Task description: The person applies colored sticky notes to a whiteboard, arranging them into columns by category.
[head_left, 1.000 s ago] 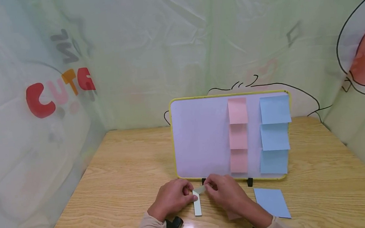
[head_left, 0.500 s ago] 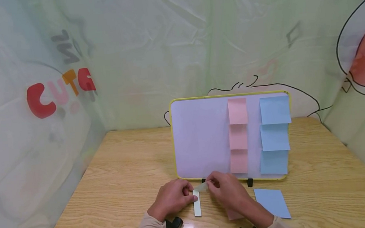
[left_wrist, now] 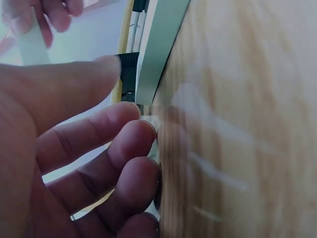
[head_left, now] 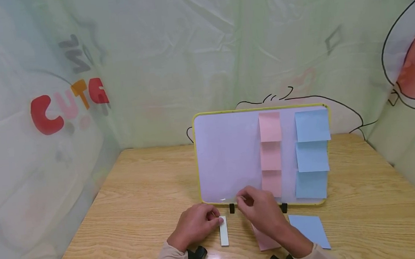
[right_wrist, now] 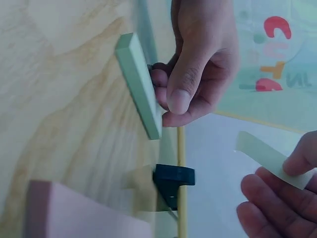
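My right hand (head_left: 259,207) pinches a thin pale green sticky note strip (right_wrist: 267,156) between thumb and fingers, in front of the whiteboard's lower edge. A narrow pad of pale green sticky notes (head_left: 224,231) lies on the table. Beside the pad's far end is my left hand (head_left: 196,225), its fingers loosely curled and the thumb overlapping the pad in the head view. In the left wrist view, the left thumb (left_wrist: 64,89) stands apart from the fingers, with the pad beyond them. The whiteboard (head_left: 228,156) has a yellow frame and stands upright.
Three pink notes (head_left: 269,127) and three blue notes (head_left: 312,156) hang in two columns on the board's right part. A pink pad (head_left: 264,237) lies partly under the right forearm, and a blue pad (head_left: 309,231) lies to its right. Black feet (head_left: 231,208) support the board.
The right hand has moved up and away from the green pad toward the board, and the strip has come off the pad with it. The left hand has stayed almost still.
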### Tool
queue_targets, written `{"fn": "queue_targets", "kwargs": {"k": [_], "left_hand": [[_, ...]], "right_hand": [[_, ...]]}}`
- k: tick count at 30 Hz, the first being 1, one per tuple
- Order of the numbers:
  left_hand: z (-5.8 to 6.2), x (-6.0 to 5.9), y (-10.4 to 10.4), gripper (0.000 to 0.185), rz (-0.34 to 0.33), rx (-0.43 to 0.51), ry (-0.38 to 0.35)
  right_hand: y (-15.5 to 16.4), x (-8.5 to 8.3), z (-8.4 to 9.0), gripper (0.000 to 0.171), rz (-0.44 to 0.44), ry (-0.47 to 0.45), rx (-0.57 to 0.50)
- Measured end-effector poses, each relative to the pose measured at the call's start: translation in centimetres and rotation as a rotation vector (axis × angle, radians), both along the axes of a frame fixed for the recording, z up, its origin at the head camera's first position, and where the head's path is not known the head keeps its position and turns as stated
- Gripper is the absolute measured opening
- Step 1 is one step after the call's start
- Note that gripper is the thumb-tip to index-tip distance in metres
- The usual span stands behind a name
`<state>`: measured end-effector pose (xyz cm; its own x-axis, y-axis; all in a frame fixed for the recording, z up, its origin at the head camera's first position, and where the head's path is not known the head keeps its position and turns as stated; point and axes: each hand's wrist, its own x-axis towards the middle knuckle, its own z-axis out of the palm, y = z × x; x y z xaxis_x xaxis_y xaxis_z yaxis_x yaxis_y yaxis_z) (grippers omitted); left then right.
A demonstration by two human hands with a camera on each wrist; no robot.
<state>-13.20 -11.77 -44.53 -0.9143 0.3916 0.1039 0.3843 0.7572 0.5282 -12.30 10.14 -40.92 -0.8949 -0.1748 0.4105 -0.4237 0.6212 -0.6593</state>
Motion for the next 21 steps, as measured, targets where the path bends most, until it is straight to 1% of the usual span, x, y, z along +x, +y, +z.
{"fn": "queue_targets", "kwargs": {"k": [3, 6, 9, 12, 15, 17, 21], "left_hand": [[0.1, -0.1, 0.0, 0.010, 0.010, 0.014, 0.002], [0.1, -0.2, -0.1, 0.011, 0.015, 0.024, 0.014], [0.0, -0.3, 0.0, 0.012, 0.018, 0.036, 0.042], [0.2, -0.4, 0.2, 0.012, 0.029, 0.059, 0.082], [0.7, -0.5, 0.6, 0.012, 0.044, 0.107, 0.124], [1.3, -0.7, 1.0, 0.014, 0.050, 0.151, 0.151], [2.6, -1.0, 1.8, 0.015, 0.036, 0.238, 0.192]], "right_hand": [[0.0, -0.3, 0.2, 0.008, 0.007, 0.073, -0.036], [-0.1, -0.6, 0.5, 0.006, -0.004, 0.123, -0.063], [-0.1, -0.8, 0.9, 0.006, -0.025, 0.150, -0.086], [-0.1, -1.1, 1.2, 0.011, -0.039, 0.195, -0.103], [0.0, -1.6, 1.6, 0.012, -0.041, 0.258, -0.119], [0.0, -1.9, 1.9, 0.013, -0.043, 0.308, -0.129], [0.0, -2.6, 2.6, 0.012, -0.046, 0.391, -0.163]]}}
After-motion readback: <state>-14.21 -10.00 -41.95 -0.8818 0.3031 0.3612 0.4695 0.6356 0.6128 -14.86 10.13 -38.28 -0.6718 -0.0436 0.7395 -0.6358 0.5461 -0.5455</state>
